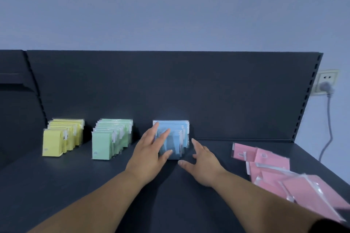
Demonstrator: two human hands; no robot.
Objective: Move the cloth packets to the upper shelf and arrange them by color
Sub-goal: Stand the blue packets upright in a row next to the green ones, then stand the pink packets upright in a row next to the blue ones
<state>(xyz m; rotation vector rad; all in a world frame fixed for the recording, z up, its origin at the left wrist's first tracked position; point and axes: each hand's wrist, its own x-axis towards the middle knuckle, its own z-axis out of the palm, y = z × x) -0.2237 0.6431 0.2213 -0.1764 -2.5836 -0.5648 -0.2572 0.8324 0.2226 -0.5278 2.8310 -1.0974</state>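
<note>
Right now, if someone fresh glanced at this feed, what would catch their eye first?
Probably the three upright rows of colour on the dark shelf: yellow packets at the left, green packets beside them, blue packets in the middle. Next, the left hand resting against the blue row's front and the right hand open just beside it. Last, the pink packets lying loose and overlapping at the right.

on the dark shelf (75, 185), three upright rows of clear-wrapped cloth packets are seen: yellow packets (62, 137) at left, green packets (111, 138) beside them, blue packets (176, 138) in the middle. pink packets (280, 172) are strewn flat, overlapping, at right.
</note>
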